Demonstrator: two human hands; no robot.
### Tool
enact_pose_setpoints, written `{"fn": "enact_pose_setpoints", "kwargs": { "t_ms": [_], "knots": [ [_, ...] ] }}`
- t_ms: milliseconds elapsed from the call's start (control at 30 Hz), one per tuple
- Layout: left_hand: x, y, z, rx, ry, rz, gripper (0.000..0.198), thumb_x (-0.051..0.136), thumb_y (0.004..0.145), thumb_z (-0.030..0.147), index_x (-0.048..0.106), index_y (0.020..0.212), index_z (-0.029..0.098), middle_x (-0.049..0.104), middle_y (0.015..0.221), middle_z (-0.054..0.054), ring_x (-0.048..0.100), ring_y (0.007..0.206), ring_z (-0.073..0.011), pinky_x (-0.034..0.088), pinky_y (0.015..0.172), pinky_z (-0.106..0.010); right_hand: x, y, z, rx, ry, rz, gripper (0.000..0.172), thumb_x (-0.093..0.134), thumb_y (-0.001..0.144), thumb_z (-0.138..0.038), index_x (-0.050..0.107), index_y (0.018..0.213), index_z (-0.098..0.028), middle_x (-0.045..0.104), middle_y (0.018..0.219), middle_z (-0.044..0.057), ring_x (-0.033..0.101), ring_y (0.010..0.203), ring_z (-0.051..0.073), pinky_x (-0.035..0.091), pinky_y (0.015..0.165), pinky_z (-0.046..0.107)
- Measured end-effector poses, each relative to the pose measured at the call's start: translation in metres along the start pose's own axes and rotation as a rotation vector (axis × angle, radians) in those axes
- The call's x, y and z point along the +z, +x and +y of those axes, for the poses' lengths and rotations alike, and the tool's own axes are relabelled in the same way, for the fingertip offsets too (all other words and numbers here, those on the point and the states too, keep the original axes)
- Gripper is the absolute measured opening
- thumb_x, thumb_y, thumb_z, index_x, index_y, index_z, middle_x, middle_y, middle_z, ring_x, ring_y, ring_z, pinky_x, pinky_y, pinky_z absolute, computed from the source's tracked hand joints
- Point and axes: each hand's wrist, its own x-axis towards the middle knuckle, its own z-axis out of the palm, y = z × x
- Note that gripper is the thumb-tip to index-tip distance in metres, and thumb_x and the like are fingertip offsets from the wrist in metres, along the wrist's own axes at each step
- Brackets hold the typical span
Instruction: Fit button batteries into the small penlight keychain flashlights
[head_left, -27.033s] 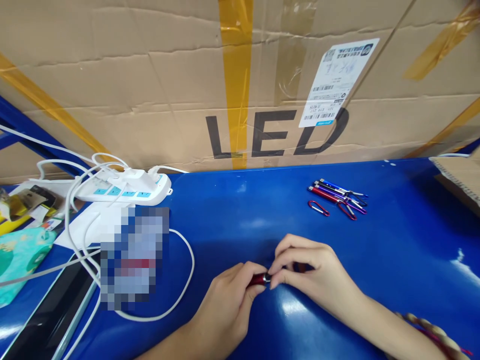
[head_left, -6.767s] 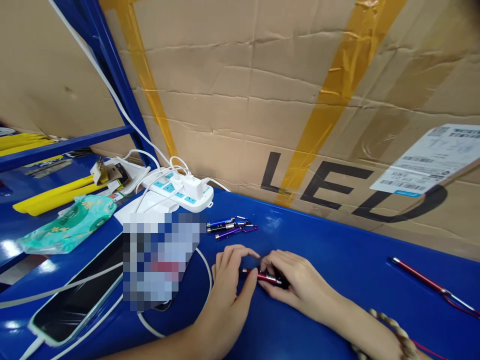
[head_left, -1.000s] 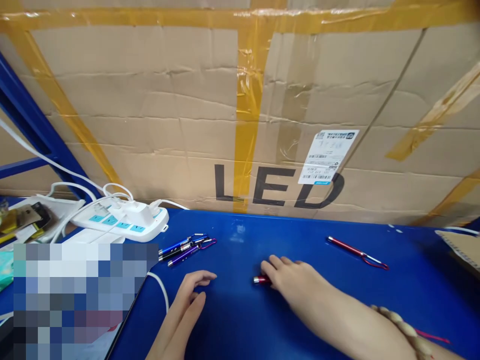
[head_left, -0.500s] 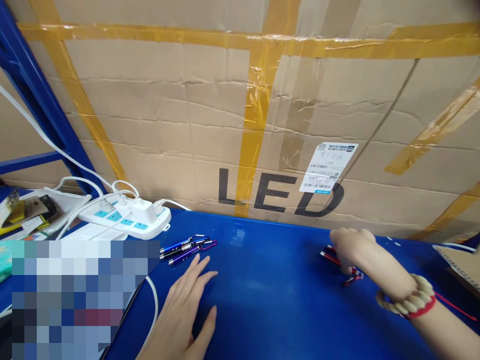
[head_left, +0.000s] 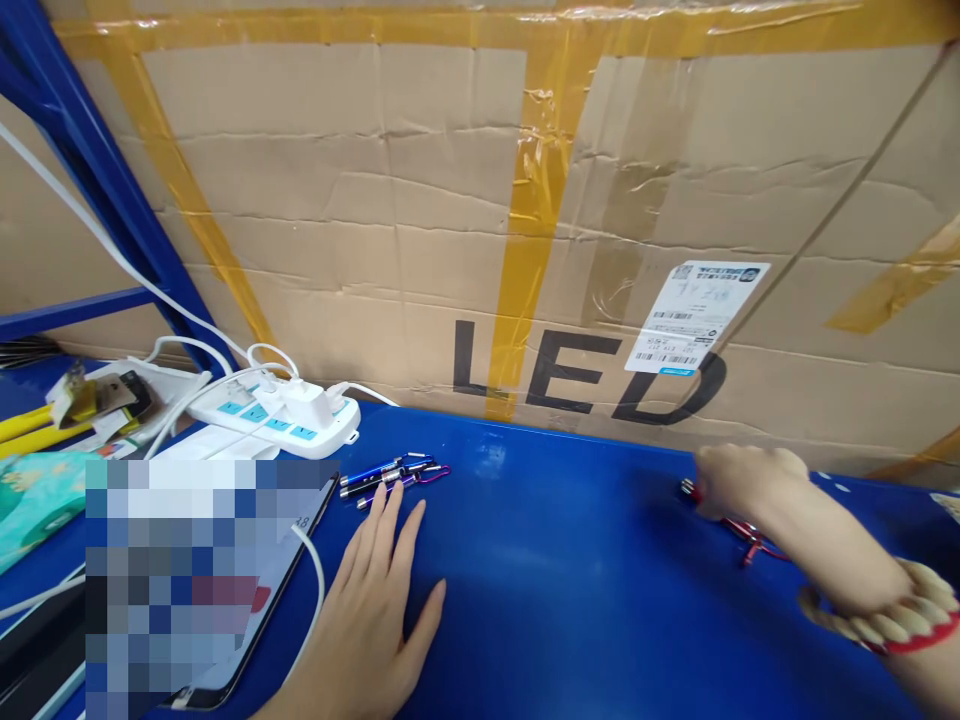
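My left hand [head_left: 375,600] lies palm down on the blue tabletop, fingers spread, holding nothing. Its fingertips reach a purple keychain penlight [head_left: 373,499], whose far part they cover. Beside it, roughly parallel, lie a black penlight [head_left: 361,488] and a blue penlight [head_left: 371,472], each with a small carabiner clip. At the right, my right hand [head_left: 750,485] is closed over a red keychain penlight [head_left: 688,489]. Its metal tip shows to the left of the fingers, and red clips come out below the palm. The hand hides the middle, so how many red ones are there I cannot tell.
A large taped cardboard box [head_left: 420,250] stands along the back. At the left are a white power strip [head_left: 330,430] with plugs and cables, a tablet [head_left: 281,570], a teal packet [head_left: 52,495] and yellow-handled tools [head_left: 30,430]. A white cable [head_left: 319,580] runs beside my left wrist.
My right hand has moved right, and the red penlight under it has shifted with it. The left hand's fingertips now overlap the purple penlight. The whole view has tilted down and shifted a little.
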Motion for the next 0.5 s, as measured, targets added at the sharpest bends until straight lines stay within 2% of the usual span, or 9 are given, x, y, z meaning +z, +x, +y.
{"fn": "enact_pose_setpoints", "kwargs": {
  "t_ms": [67,133,200,300,500],
  "knots": [
    [-0.001,0.002,0.000,-0.027,0.053,0.007,0.055,0.040,0.090,0.034,0.032,0.138,0.009,0.032,0.145,-0.024,0.028,0.135,-0.0356,0.041,0.097,-0.054,-0.005,-0.011,-0.019,-0.048,-0.058,-0.138,0.027,0.078,0.060,-0.012,0.057,0.044,-0.017,0.060,0.047,0.006,0.063,0.049,0.024,0.033,0.043,0.028],
    [-0.002,0.003,0.000,-0.047,0.076,0.022,0.056,0.040,0.090,0.036,0.034,0.137,0.007,0.034,0.144,-0.025,0.028,0.135,-0.0361,0.038,0.099,-0.055,-0.007,-0.022,-0.042,-0.148,-0.076,-0.213,0.015,0.072,0.070,-0.018,0.064,0.057,-0.018,0.068,0.060,0.009,0.068,0.064,0.027,0.036,0.049,0.029],
    [-0.003,0.003,0.001,-0.060,0.072,0.028,0.055,0.041,0.089,0.038,0.038,0.134,0.007,0.039,0.140,-0.025,0.028,0.134,-0.0370,0.035,0.100,-0.055,-0.005,-0.033,-0.064,-0.252,-0.090,-0.287,0.016,0.064,0.078,-0.021,0.065,0.063,-0.020,0.069,0.063,0.007,0.068,0.066,0.027,0.037,0.051,0.030],
    [-0.007,0.003,0.002,-0.070,0.049,0.022,0.056,0.043,0.089,0.041,0.044,0.130,0.004,0.046,0.133,-0.027,0.031,0.131,-0.0404,0.033,0.101,-0.057,0.003,-0.043,-0.087,-0.413,-0.119,-0.357,0.025,0.046,0.087,-0.015,0.066,0.073,-0.019,0.071,0.070,0.008,0.069,0.067,0.027,0.039,0.052,0.030],
    [-0.019,0.002,0.009,-0.019,-0.062,-0.083,0.056,0.040,0.091,0.043,0.046,0.129,0.003,0.049,0.132,-0.027,0.040,0.126,-0.0401,0.036,0.099,-0.056,0.019,-0.042,-0.097,-0.385,-0.128,-0.386,0.029,0.040,0.089,-0.016,0.065,0.077,-0.015,0.071,0.078,0.012,0.068,0.077,0.031,0.045,0.058,0.034]
  ]
}}
